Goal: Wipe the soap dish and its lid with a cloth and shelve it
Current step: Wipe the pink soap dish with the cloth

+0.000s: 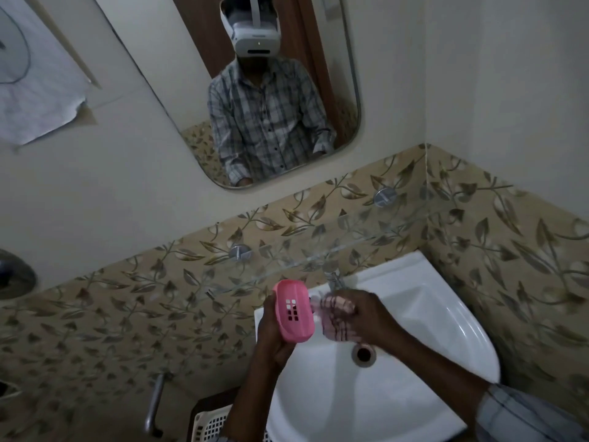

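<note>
My left hand [271, 333] grips a pink plastic soap dish [294, 311] over the left rim of the sink, its slotted underside turned toward me. My right hand [366, 309] holds a pale pink striped cloth [334, 317] bunched against the dish's right side. The cloth looks blurred. I cannot tell whether the lid is on the dish.
A white basin [430, 320] with a drain [363, 354] lies below my hands, a tap [334, 279] at its back. A glass shelf [287, 263] on metal pegs runs above the sink, a mirror [318, 90] higher. A white basket [210, 424] sits low left.
</note>
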